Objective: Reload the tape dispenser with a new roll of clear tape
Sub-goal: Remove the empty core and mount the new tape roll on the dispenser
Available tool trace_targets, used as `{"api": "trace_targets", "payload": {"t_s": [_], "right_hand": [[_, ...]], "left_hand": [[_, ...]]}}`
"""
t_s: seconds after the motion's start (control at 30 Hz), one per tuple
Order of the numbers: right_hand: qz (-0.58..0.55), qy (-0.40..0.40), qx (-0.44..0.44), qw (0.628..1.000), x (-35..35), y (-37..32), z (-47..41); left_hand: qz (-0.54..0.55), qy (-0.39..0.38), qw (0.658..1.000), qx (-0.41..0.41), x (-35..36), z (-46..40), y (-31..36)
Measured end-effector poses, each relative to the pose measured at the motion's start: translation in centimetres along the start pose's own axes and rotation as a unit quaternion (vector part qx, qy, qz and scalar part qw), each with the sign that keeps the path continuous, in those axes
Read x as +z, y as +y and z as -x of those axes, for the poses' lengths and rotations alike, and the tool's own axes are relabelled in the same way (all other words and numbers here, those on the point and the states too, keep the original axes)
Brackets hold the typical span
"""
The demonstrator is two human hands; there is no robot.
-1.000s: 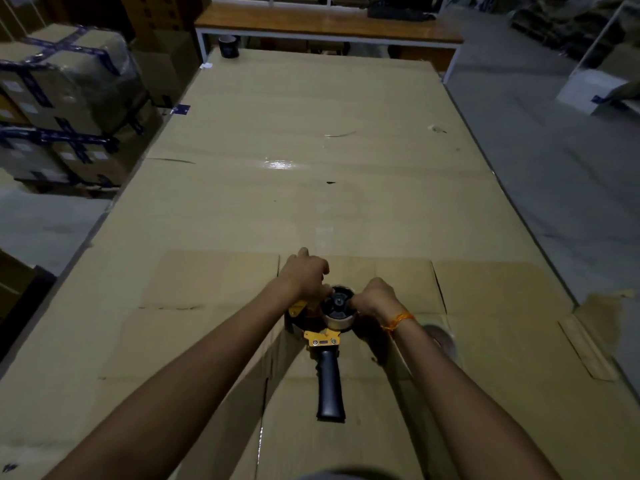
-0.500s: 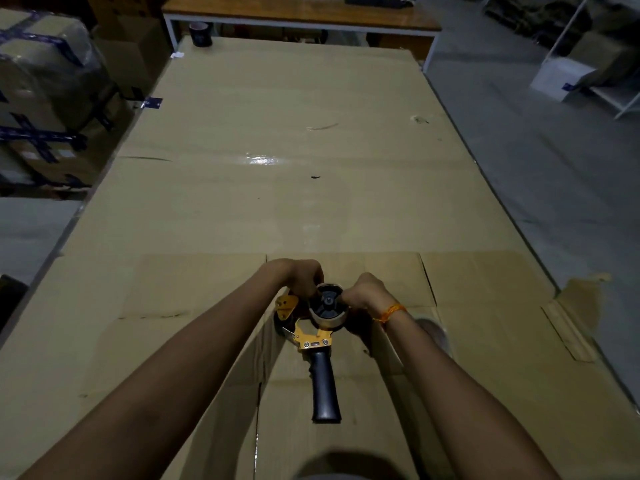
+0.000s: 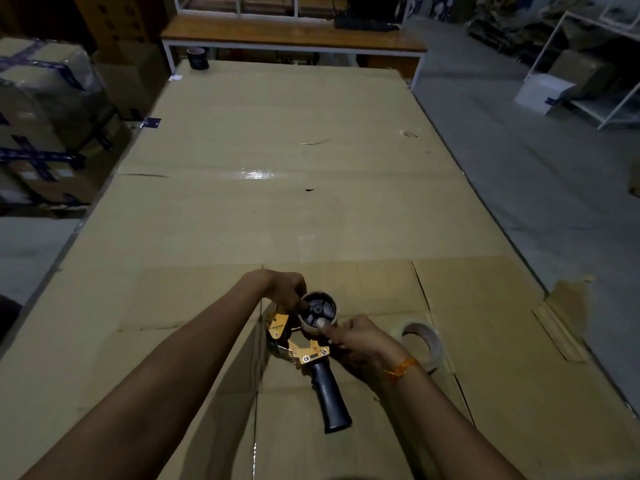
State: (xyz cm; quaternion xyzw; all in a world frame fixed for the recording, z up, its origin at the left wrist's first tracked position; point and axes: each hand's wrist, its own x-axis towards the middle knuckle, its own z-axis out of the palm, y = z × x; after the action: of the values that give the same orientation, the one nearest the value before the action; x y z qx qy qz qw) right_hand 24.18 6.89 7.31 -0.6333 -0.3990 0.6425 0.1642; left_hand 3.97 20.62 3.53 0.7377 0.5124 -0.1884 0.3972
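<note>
A yellow tape dispenser [image 3: 304, 351] with a dark handle [image 3: 332, 400] lies flat on the cardboard-covered table [image 3: 277, 209]. On its dark hub sits a nearly spent tape core [image 3: 318, 311]. My left hand [image 3: 287, 289] pinches the core's left side with curled fingers. At the core's near right edge my right hand [image 3: 360, 341] pinches its rim, an orange band on the wrist. A new roll of clear tape [image 3: 420, 341] lies flat on the table just right of my right hand, partly hidden by it.
A dark tape roll [image 3: 198, 58] stands at the table's far left corner. Wrapped boxes [image 3: 41, 126] are stacked to the left. A wooden bench [image 3: 294, 39] lies beyond the table, grey floor and white shelving [image 3: 588, 64] to the right.
My right hand has slid from the core's right side toward me to its near edge, uncovering the new roll behind it. The dispenser's handle now slants right. The camera has tilted.
</note>
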Motion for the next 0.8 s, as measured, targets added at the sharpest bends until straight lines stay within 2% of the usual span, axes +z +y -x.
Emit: {"api": "trace_targets", "payload": {"t_s": [0.1, 0.27, 0.4, 0.47, 0.57, 0.67, 0.8], "right_hand": [[0.045, -0.046, 0.006, 0.998, 0.7, 1.7, 0.4], [0.088, -0.032, -0.013, 0.996, 1.0, 2.4, 0.9], [0.074, -0.044, -0.034, 0.996, 0.7, 2.6, 1.2], [0.018, -0.03, -0.048, 0.998, 0.6, 2.4, 1.2], [-0.04, 0.008, -0.068, 0.997, 0.6, 1.9, 0.3], [-0.03, 0.054, -0.078, 0.995, 1.3, 2.1, -1.3], [0.026, 0.174, -0.075, 0.981, 2.9, 2.0, -2.0]], "left_hand": [[-0.005, 0.014, 1.0, 0.01, -0.1, 0.8, -0.2], [-0.012, 0.044, 0.999, 0.016, 0.2, 2.2, -0.5], [-0.026, 0.063, 0.997, 0.027, 0.3, 3.2, -0.7], [-0.027, 0.076, 0.996, 0.034, 0.2, 3.7, -0.7], [-0.026, 0.095, 0.994, 0.041, 0.1, 4.5, -0.5], [-0.031, 0.095, 0.995, 0.027, 0.6, 4.8, -0.5], [-0.025, 0.101, 0.994, 0.028, 1.3, 5.4, -0.6]]}}
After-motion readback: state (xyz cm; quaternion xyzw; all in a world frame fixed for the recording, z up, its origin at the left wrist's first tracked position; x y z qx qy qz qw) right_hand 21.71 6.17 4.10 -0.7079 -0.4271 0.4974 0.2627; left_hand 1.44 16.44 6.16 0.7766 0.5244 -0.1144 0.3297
